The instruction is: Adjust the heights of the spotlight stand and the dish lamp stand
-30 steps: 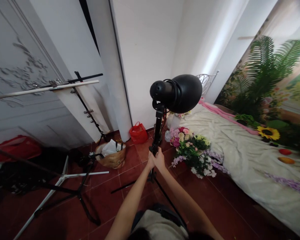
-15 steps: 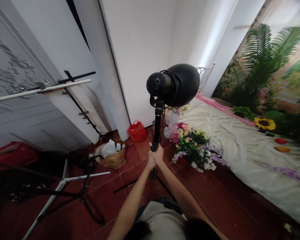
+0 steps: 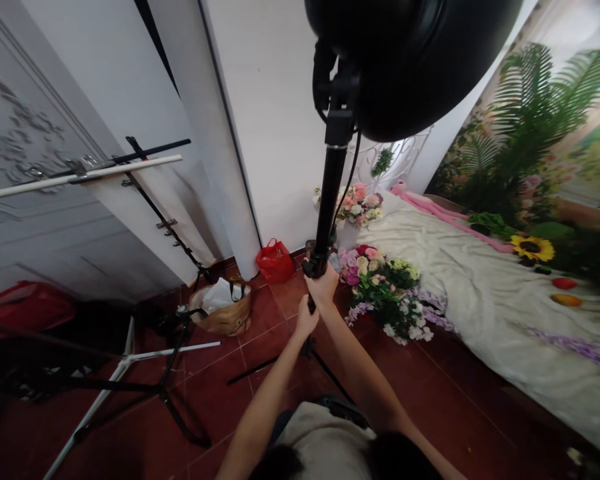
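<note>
Your right hand (image 3: 324, 285) grips the black light stand (image 3: 330, 193) at its collar (image 3: 315, 267); left hand (image 3: 307, 321) wraps it lower. Stand's before you, beside the flowers (image 3: 380, 283). Lamp head (image 3: 425, 67) looks mounted; locking left to do? Can't tell.

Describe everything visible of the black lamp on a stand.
The black lamp on a stand has a large, rounded, smooth head, cut off by the picture's top edge; its front faces away, so whether it is lit cannot be told. Below a black bracket, a metal-looking black pole, roughly upright, runs down to a black collar; a thin black cable hangs alongside. Dark, splayed legs show near the red tiled floor. The right hand grips just below the collar, the left hand lower.
</note>
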`<state>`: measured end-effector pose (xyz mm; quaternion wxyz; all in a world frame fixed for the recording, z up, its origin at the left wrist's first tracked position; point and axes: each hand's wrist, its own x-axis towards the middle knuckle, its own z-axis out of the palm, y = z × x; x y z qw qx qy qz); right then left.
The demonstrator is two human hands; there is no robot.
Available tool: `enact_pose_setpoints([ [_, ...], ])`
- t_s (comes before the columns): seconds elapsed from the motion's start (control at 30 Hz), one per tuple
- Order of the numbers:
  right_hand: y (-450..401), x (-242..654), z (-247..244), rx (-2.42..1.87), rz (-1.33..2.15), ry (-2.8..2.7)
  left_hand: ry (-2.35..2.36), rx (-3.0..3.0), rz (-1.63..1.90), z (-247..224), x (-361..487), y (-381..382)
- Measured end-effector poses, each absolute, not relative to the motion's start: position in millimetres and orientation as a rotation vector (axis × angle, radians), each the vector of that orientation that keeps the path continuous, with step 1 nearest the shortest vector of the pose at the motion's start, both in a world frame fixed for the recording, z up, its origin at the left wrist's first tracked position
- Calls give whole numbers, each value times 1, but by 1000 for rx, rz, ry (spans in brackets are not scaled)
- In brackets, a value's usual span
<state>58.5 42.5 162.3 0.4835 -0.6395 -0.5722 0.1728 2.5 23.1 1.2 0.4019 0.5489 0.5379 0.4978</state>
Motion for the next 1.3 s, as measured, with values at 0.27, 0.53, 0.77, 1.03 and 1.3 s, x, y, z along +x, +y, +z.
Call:
enact_pose_setpoints([
  [0.27, 47, 56, 191, -1434, 468, -1315, 1397, 1199, 1437, 33, 18, 45],
  [0.53, 48, 79, 204, -1266, 555, -1528, 1400, 1125, 1450, 34, 22, 48],
  [0.77, 48, 138, 167, -844, 1082, -1791, 1458, 1098, 1464, 31, 26, 48],
  [1.03, 32, 158, 55, -1105, 1081, -1623, 1448, 1126, 1480, 28, 27, 50],
  [1.3, 31, 158, 24, -1055, 984, -1654, 1423, 1090, 1466, 21, 27, 51],
])
